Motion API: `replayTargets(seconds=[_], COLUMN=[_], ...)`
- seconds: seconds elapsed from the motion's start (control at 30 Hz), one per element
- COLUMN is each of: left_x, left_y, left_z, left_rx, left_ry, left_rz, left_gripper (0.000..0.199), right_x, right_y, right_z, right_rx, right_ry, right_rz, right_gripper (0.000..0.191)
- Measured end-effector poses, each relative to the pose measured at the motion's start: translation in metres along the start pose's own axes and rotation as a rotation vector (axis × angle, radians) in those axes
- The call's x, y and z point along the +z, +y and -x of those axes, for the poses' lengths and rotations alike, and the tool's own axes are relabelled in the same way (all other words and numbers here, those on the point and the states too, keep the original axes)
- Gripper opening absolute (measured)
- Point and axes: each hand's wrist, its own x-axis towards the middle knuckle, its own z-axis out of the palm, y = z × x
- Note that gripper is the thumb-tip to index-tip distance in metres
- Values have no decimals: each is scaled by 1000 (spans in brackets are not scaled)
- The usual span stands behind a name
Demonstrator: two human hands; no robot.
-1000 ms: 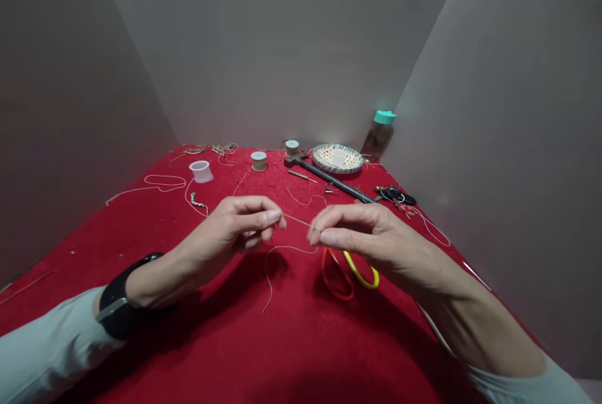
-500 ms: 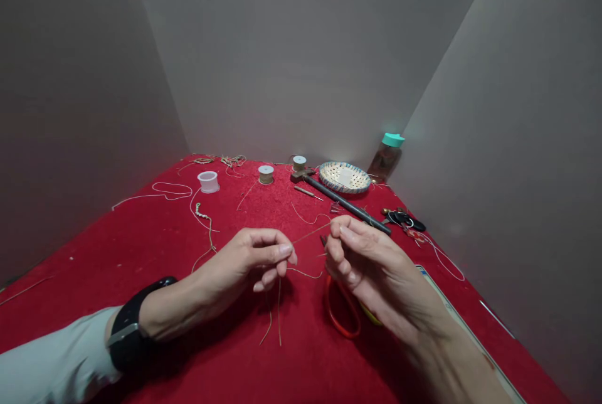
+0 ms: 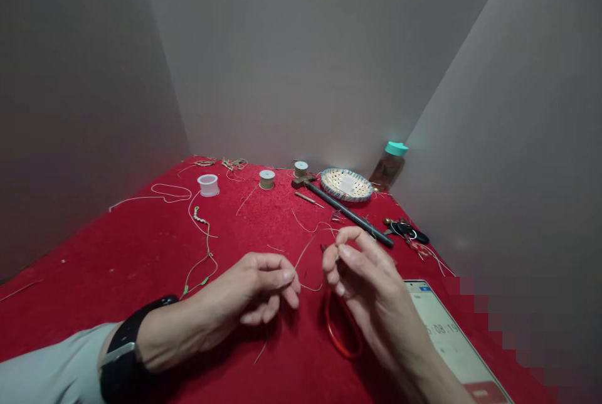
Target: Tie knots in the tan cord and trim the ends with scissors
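Note:
My left hand [image 3: 270, 288] is closed in a pinch on a thin tan cord [image 3: 305, 252]. The cord rises from its fingertips toward the middle of the table, and a loose end hangs below the hand. Close by on the right, my right hand [image 3: 355, 272] has thumb and forefinger pressed together. A tiny pale yellowish bit shows at those fingertips, too small to name. Beneath the right hand lies a tool with red looped handles [image 3: 345, 344] and dark tips, partly hidden by the palm.
On the red cloth [image 3: 141, 253] lie a hammer [image 3: 348, 211], an awl-like tool [image 3: 308, 199], cord spools [image 3: 267, 179], a white cup [image 3: 208, 185], a woven basket [image 3: 324, 187], keys [image 3: 409, 231], a braided cord [image 3: 207, 241] and a phone [image 3: 451, 335]. A teal-lidded bottle [image 3: 388, 165] leans at the back wall.
The cord stretched between my hands has gone slack and no longer visibly runs to my right fingertips. Both hands sit slightly lower in view. More of the phone shows.

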Motion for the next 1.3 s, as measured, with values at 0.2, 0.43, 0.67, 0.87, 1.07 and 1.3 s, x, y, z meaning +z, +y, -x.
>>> replayTargets(seconds=[0.2, 0.43, 0.67, 0.87, 1.07, 1.3], left_x=[1, -1, 5, 7, 9, 9], left_y=[13, 18, 17, 16, 15, 14], left_z=[8, 11, 16, 19, 21, 21], left_rx=[133, 211, 219, 260, 301, 295], left_ry=[74, 61, 81, 129, 161, 165], left_rz=[113, 161, 54, -154, -329, -378], left_gripper=[24, 23, 24, 29, 30, 29], right_x=[6, 3, 2, -2, 3, 12], right_y=[23, 31, 26, 17, 16, 16], right_z=[8, 2, -2, -2, -1, 0], right_rx=[28, 46, 70, 62, 52, -16], right_ry=[-105, -156, -150, -171, -177, -93], right_rz=[179, 251, 280, 261, 329, 442], right_gripper=[18, 24, 29, 27, 26, 14])
